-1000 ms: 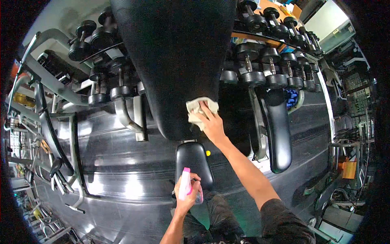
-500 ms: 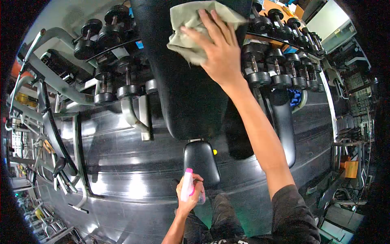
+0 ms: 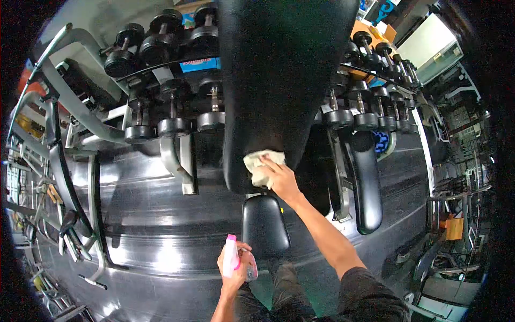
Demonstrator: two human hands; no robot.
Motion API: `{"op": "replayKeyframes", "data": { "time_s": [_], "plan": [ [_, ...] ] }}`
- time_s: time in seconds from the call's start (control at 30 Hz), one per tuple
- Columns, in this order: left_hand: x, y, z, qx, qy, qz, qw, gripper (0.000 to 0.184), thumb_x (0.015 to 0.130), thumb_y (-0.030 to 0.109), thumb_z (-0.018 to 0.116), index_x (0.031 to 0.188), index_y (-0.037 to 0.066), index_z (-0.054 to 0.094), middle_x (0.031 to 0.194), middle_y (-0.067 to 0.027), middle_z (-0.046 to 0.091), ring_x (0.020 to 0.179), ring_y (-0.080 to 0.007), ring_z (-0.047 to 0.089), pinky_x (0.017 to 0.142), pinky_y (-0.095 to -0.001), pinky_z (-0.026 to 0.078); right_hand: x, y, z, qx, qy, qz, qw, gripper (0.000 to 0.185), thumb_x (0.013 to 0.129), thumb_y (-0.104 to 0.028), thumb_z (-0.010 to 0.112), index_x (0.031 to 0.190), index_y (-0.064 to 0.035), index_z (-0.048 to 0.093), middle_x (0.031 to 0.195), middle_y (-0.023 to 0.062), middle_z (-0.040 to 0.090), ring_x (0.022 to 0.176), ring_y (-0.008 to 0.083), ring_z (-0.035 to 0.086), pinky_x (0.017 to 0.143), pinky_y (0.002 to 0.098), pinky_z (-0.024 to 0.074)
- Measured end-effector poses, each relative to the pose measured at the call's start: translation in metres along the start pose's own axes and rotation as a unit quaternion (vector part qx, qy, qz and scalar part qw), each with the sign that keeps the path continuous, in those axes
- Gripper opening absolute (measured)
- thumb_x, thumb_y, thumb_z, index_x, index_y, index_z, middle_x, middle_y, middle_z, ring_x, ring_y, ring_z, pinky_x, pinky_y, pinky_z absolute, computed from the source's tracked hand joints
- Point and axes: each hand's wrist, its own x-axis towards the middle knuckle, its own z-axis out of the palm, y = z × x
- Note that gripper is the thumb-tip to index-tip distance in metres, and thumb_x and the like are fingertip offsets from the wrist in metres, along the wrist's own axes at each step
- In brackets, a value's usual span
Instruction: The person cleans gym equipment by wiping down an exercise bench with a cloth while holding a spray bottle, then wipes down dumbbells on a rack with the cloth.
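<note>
A light-coloured cloth [image 3: 258, 170] lies against the lower part of a long black bench pad [image 3: 276, 80]. My right hand [image 3: 281, 180] presses on it, fingers over the fabric. Lower down, my left hand [image 3: 235, 265] is wrapped round a spray bottle [image 3: 230, 256] with a white and pink head, held upright in front of my legs. Between the two hands sits the small black seat pad [image 3: 264, 222] of the bench. The spray bottle touches neither pad.
Dumbbells [image 3: 174, 126] stand on racks to the left and right behind the bench. Another black bench [image 3: 367, 185] is at the right, with metal-framed machines [image 3: 67, 161] at the far left. Dark flooring [image 3: 161, 214] surrounds the bench.
My right hand and the cloth went up the long pad half a second ago and are now back down near its lower end. My left hand still holds the bottle, slightly further left.
</note>
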Motion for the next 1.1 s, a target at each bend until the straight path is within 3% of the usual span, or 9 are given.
{"op": "replayKeyframes", "data": {
  "time_s": [0.07,0.27,0.43,0.6,0.7,0.77,0.83,1.0,1.1],
  "plan": [
    [0.000,0.004,-0.005,-0.004,-0.001,0.005,1.000,0.014,0.081,-0.004,0.056,0.095,0.000,0.055,0.069,-0.0057,0.060,0.057,-0.0123,0.060,0.053,-0.0255,0.048,0.004,0.002,-0.005,0.021,0.009,-0.017,1.000,0.038,0.073,-0.006,0.061,0.108,-0.0172,0.067,0.130,0.0046,0.055,0.106,0.0271,0.060,0.086,0.0372,0.0526],
    [-0.006,0.000,-0.013,0.020,-0.025,0.006,0.999,0.013,0.081,-0.004,0.055,0.094,-0.001,0.056,0.067,-0.0056,0.059,0.056,-0.0106,0.058,0.052,-0.0246,0.046,0.136,-0.032,-0.147,0.024,0.346,-0.127,0.929,0.045,0.069,-0.007,0.070,0.112,-0.0218,0.066,0.130,0.0148,0.052,0.121,0.0363,0.048,0.100,0.0453,0.0414],
    [-0.012,-0.006,-0.005,0.020,-0.017,-0.017,1.000,0.014,0.080,-0.005,0.054,0.094,-0.003,0.056,0.070,-0.0056,0.059,0.059,-0.0115,0.060,0.054,-0.0261,0.048,0.215,-0.028,-0.152,-0.145,0.363,-0.119,0.913,0.048,0.071,-0.005,0.066,0.116,-0.0230,0.064,0.139,0.0095,0.045,0.126,0.0329,0.044,0.106,0.0461,0.0349],
    [-0.016,-0.011,-0.006,0.001,-0.007,-0.019,1.000,0.013,0.081,-0.002,0.058,0.094,-0.002,0.057,0.067,-0.0039,0.060,0.057,-0.0099,0.059,0.055,-0.0247,0.047,0.158,-0.024,-0.078,-0.125,0.298,-0.083,0.943,0.038,0.081,-0.012,0.056,0.114,-0.0268,0.065,0.141,0.0067,0.046,0.128,0.0309,0.044,0.103,0.0461,0.0378],
    [-0.015,-0.006,-0.012,0.024,-0.002,-0.033,0.999,0.012,0.082,-0.001,0.058,0.094,-0.001,0.057,0.067,-0.0043,0.060,0.056,-0.0096,0.058,0.055,-0.0242,0.047,0.102,-0.020,-0.027,-0.104,0.181,-0.055,0.976,0.046,0.076,-0.006,0.057,0.117,-0.0277,0.064,0.142,0.0051,0.045,0.125,0.0267,0.049,0.090,0.0372,0.0490],
    [-0.014,-0.003,-0.016,0.028,0.002,-0.022,0.999,0.012,0.082,0.000,0.058,0.094,-0.001,0.057,0.067,-0.0043,0.059,0.056,-0.0095,0.058,0.055,-0.0243,0.047,0.070,-0.014,0.003,-0.101,0.159,-0.081,0.979,0.048,0.074,-0.005,0.059,0.117,-0.0245,0.064,0.141,0.0040,0.046,0.111,0.0227,0.058,0.091,0.0380,0.0492],
    [-0.015,-0.003,-0.022,0.031,0.001,-0.008,0.999,0.012,0.082,0.000,0.059,0.094,-0.001,0.057,0.066,-0.0044,0.058,0.056,-0.0093,0.057,0.054,-0.0243,0.047,0.034,-0.009,0.024,-0.062,0.065,-0.049,0.995,0.048,0.073,-0.003,0.059,0.117,-0.0226,0.064,0.140,0.0049,0.048,0.111,0.0232,0.058,0.094,0.0398,0.0482],
    [-0.018,0.001,-0.030,0.039,0.008,-0.001,0.999,0.009,0.084,0.001,0.058,0.093,0.000,0.058,0.067,-0.0037,0.058,0.057,-0.0090,0.057,0.054,-0.0245,0.046,0.004,-0.019,0.008,0.069,-0.014,-0.016,0.997,0.050,0.073,0.000,0.060,0.118,-0.0208,0.063,0.136,0.0085,0.051,0.118,0.0267,0.055,0.096,0.0403,0.0482],
    [-0.021,0.006,-0.031,0.038,0.004,-0.003,0.999,0.009,0.084,0.002,0.059,0.092,0.000,0.058,0.068,-0.0039,0.059,0.057,-0.0088,0.057,0.054,-0.0245,0.046,0.025,-0.036,-0.020,0.203,0.022,0.038,0.978,0.056,0.066,-0.004,0.072,0.118,-0.0202,0.063,0.130,0.0159,0.054,0.117,0.0316,0.056,0.098,0.0399,0.0475]
  ]
}}
